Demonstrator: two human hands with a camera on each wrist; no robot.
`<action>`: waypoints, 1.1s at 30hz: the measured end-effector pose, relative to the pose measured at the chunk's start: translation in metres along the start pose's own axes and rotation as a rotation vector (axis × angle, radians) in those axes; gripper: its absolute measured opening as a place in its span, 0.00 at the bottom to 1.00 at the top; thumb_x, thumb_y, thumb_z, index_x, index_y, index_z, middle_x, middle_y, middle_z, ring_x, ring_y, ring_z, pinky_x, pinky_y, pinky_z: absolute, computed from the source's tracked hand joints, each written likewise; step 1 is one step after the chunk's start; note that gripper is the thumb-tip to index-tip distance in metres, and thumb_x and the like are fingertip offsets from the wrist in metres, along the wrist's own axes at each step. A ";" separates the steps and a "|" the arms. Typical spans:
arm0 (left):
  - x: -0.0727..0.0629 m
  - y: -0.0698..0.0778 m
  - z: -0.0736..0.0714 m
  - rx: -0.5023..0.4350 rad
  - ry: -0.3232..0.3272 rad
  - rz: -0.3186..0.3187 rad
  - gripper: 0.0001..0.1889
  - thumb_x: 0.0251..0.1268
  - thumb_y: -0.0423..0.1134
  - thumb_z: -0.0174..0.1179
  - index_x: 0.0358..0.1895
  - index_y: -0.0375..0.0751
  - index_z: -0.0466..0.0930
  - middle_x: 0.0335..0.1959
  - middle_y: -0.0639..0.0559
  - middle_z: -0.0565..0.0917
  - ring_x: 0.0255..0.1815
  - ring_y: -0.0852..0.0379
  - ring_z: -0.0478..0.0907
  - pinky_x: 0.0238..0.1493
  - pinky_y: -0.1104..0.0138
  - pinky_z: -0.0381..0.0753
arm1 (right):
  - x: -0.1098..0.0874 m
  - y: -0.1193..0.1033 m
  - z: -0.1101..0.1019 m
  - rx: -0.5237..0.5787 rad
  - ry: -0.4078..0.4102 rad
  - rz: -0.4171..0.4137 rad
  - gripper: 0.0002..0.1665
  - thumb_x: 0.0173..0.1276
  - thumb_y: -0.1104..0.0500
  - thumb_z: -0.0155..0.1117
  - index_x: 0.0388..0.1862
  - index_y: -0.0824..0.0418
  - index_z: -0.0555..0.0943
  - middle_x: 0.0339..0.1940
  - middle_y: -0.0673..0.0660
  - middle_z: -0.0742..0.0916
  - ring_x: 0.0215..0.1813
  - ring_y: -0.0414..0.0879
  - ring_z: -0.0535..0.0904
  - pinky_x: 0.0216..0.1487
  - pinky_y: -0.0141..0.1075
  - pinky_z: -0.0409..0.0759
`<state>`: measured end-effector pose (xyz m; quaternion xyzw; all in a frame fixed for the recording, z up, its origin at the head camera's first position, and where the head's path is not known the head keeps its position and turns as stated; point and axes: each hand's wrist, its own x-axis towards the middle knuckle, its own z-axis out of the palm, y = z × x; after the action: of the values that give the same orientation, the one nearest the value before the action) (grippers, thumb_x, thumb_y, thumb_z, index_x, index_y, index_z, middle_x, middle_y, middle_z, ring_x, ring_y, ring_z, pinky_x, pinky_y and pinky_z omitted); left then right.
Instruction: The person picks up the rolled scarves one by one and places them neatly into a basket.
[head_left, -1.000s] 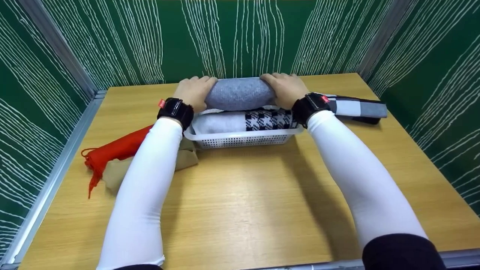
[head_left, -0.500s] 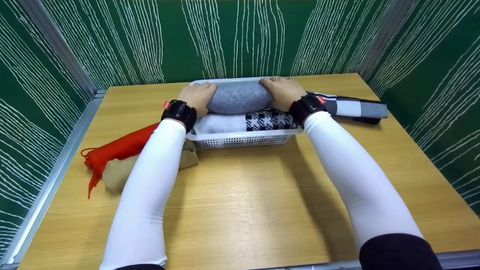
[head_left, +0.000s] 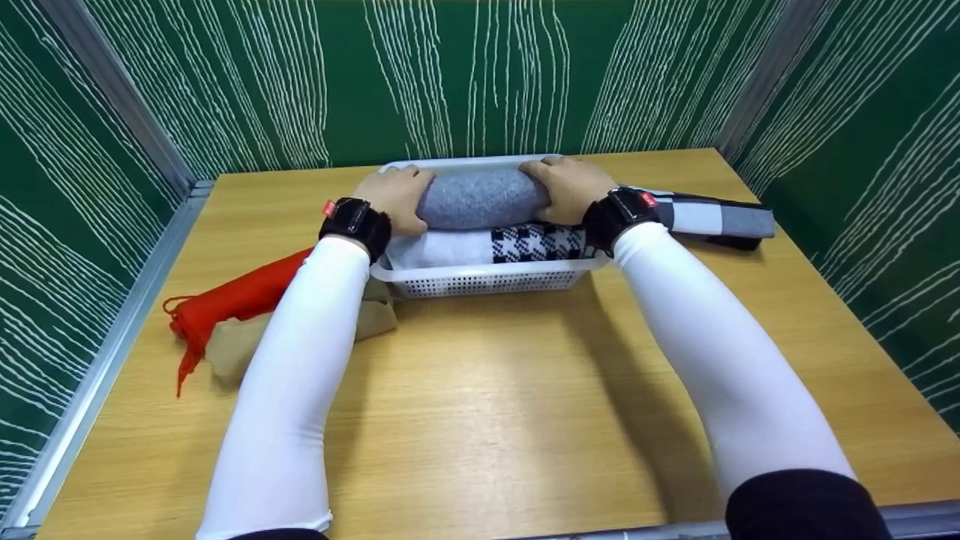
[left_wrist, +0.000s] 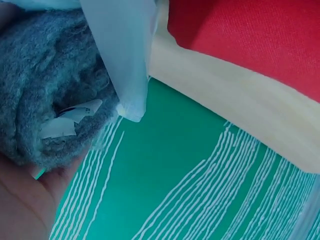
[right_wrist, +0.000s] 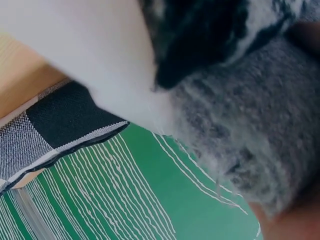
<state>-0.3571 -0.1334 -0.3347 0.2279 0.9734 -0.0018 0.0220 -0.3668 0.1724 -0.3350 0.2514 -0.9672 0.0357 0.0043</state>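
Observation:
A rolled grey scarf [head_left: 480, 196] lies at the back of the white plastic basket [head_left: 491, 283]. My left hand [head_left: 394, 196] grips its left end and my right hand [head_left: 571, 187] its right end, thumbs on the near side. In front of it in the basket lies another roll, part pale grey and part black-and-white houndstooth [head_left: 536, 244]. The left wrist view shows the coiled end of the grey scarf [left_wrist: 50, 75] with a white tag inside. In the right wrist view, its other end [right_wrist: 260, 130] sits close to the basket wall [right_wrist: 85, 50].
Left of the basket, a rolled red scarf with fringe [head_left: 240, 292] lies beside a folded tan cloth [head_left: 375, 315], partly hidden by my left arm. To the right is a folded black, white and grey checked scarf [head_left: 712, 217]. Green walls [head_left: 360, 82] border the wooden table [head_left: 480, 420].
Both hands have lowered the grey scarf roll a little into the back of the basket, and the basket's far rim now shows behind it. In the last half second they barely move.

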 end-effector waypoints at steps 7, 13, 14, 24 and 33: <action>0.003 0.005 -0.002 0.061 0.017 -0.018 0.36 0.69 0.41 0.66 0.79 0.36 0.68 0.75 0.35 0.77 0.75 0.33 0.73 0.80 0.42 0.70 | 0.000 -0.001 -0.005 -0.089 0.082 -0.029 0.41 0.66 0.53 0.75 0.77 0.61 0.77 0.69 0.69 0.84 0.68 0.67 0.80 0.72 0.66 0.78; 0.005 0.010 0.001 0.086 0.020 -0.040 0.27 0.75 0.35 0.61 0.74 0.34 0.72 0.72 0.35 0.79 0.73 0.33 0.75 0.79 0.43 0.72 | 0.002 -0.005 -0.002 -0.098 0.168 -0.020 0.29 0.67 0.59 0.74 0.66 0.64 0.84 0.55 0.68 0.88 0.57 0.65 0.82 0.61 0.62 0.84; 0.005 0.011 0.002 0.077 0.016 -0.046 0.26 0.75 0.35 0.60 0.73 0.34 0.72 0.72 0.35 0.80 0.74 0.33 0.75 0.79 0.43 0.72 | 0.002 -0.006 -0.002 -0.098 0.175 -0.014 0.27 0.67 0.59 0.74 0.65 0.64 0.85 0.55 0.68 0.88 0.57 0.65 0.83 0.60 0.62 0.84; 0.007 0.008 0.006 0.017 -0.011 -0.082 0.27 0.75 0.37 0.61 0.74 0.34 0.73 0.75 0.35 0.77 0.77 0.34 0.73 0.79 0.42 0.72 | 0.003 -0.016 0.000 -0.050 0.126 0.055 0.23 0.72 0.57 0.73 0.62 0.65 0.87 0.54 0.70 0.86 0.57 0.68 0.83 0.59 0.63 0.85; 0.011 0.005 0.009 0.050 0.060 -0.046 0.24 0.73 0.38 0.65 0.68 0.34 0.77 0.67 0.36 0.83 0.70 0.36 0.79 0.74 0.43 0.77 | 0.006 -0.006 0.003 0.050 0.113 0.041 0.22 0.69 0.64 0.70 0.60 0.70 0.82 0.56 0.72 0.88 0.59 0.69 0.85 0.64 0.63 0.83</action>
<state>-0.3643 -0.1245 -0.3438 0.2057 0.9783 -0.0198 -0.0127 -0.3691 0.1635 -0.3375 0.2291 -0.9692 0.0741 0.0520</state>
